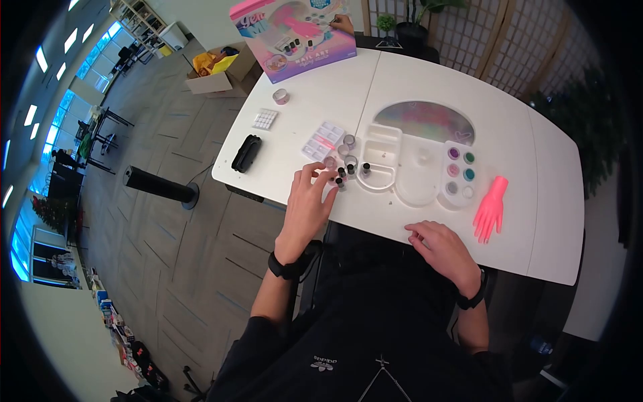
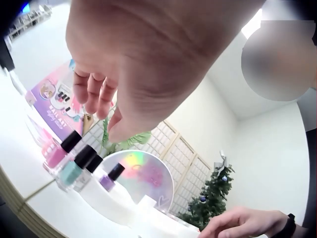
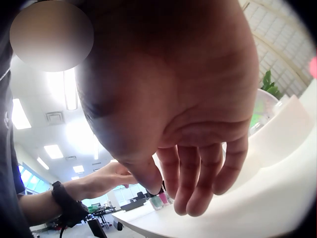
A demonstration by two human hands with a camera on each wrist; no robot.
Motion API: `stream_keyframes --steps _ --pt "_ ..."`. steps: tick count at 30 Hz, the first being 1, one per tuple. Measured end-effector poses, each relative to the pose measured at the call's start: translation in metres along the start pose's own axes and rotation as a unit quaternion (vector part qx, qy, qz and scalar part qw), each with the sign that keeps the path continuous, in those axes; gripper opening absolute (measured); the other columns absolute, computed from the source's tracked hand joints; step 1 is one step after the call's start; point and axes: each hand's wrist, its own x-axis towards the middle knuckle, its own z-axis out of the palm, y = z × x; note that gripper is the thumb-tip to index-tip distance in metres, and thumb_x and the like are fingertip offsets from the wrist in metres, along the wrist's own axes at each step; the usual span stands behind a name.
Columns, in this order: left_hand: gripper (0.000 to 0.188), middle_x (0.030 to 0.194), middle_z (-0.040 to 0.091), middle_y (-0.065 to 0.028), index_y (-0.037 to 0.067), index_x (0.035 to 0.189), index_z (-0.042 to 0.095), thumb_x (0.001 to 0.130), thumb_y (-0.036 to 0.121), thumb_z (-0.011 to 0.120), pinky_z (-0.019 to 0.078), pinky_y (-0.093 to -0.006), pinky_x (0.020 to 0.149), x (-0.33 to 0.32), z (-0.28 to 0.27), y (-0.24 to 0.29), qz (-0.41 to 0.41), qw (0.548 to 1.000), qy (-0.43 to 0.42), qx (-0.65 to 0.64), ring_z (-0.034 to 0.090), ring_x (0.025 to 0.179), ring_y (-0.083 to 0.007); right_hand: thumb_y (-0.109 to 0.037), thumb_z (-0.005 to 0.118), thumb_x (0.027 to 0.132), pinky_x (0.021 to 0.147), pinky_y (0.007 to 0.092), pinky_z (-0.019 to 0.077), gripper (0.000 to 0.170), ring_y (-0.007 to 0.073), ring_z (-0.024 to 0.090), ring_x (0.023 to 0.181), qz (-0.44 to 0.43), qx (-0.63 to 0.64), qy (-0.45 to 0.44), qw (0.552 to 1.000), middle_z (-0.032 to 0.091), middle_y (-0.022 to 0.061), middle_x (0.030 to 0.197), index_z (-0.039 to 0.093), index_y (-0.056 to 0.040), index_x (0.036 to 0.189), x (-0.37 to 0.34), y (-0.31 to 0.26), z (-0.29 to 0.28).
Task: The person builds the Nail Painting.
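My left hand [image 1: 307, 204] hovers over small nail polish bottles near the table's front edge, fingers loosely bent with nothing between them. In the left wrist view a pink nail polish bottle [image 2: 57, 158], a teal one [image 2: 72, 173] and a purple one [image 2: 107, 182], all black-capped, stand below that hand. Another black-capped bottle is partly hidden behind the teal one. My right hand [image 1: 443, 249] holds nothing; its fingers are relaxed at the table's front edge, before the white nail-art station [image 1: 400, 144]. Small round jars [image 1: 349, 141] cluster just beyond the left hand.
Right of the station lies a pink model hand [image 1: 492, 208]. Left are a compartment case [image 1: 323, 141], a sheet of white pieces [image 1: 265, 119], a black case [image 1: 247, 153] and a round jar [image 1: 280, 96]. The nail-art box [image 1: 295, 40] stands at the back.
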Motion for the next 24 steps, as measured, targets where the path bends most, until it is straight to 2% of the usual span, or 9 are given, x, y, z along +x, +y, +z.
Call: stream_keyframes --steps 4,13,16,19,24 --pt "0.032 0.141 0.062 -0.0106 0.011 0.124 0.076 0.092 0.012 0.083 0.054 -0.0468 0.104 0.003 0.003 -0.009 0.007 1.0 -0.021 -0.016 0.06 0.123 -0.0351 -0.018 0.066 0.107 0.09 0.0453 0.0563 0.024 0.0353 0.071 0.097 0.007 0.0 -0.006 1.0 0.075 0.0141 0.102 0.074 -0.0021 0.123 0.003 -0.005 -0.002" --pt "0.031 0.142 0.061 -0.0115 0.009 0.121 0.075 0.092 0.012 0.084 0.0522 -0.0475 0.107 0.008 0.008 -0.007 0.011 0.999 -0.043 -0.016 0.06 0.124 -0.0362 -0.018 0.066 0.107 0.089 0.0442 0.0566 0.023 0.0352 0.072 0.096 0.013 0.008 -0.003 1.0 0.075 0.0145 0.102 0.074 -0.0021 0.123 0.0 -0.005 -0.002" --pt "0.031 0.143 0.061 -0.0135 0.007 0.124 0.073 0.094 0.01 0.081 0.0511 -0.0479 0.109 0.01 0.003 -0.003 -0.015 0.996 -0.036 -0.08 0.06 0.128 -0.0371 -0.018 0.066 0.107 0.089 0.0442 0.0566 0.023 0.0355 0.072 0.095 0.015 0.013 0.0 1.0 0.076 0.0146 0.102 0.074 -0.002 0.122 0.0 -0.005 -0.003" --pt "0.03 0.141 0.065 -0.0139 0.006 0.128 0.072 0.098 0.006 0.076 0.0518 -0.0466 0.108 0.015 0.004 -0.009 -0.007 0.995 -0.018 -0.098 0.062 0.128 -0.0368 -0.018 0.066 0.107 0.089 0.0441 0.0566 0.023 0.0358 0.071 0.095 0.016 0.013 -0.01 1.0 0.076 0.0146 0.102 0.074 -0.0021 0.122 0.0 -0.004 -0.004" --pt "0.028 0.125 0.073 -0.0114 0.007 0.128 0.072 0.1 0.006 0.073 0.0564 -0.0451 0.099 0.026 0.002 -0.012 0.004 0.997 -0.059 -0.047 0.069 0.116 -0.0346 -0.018 0.066 0.107 0.089 0.044 0.0565 0.023 0.0357 0.072 0.096 0.022 0.016 -0.009 1.0 0.076 0.0146 0.104 0.074 -0.0023 0.122 -0.001 -0.003 -0.003"
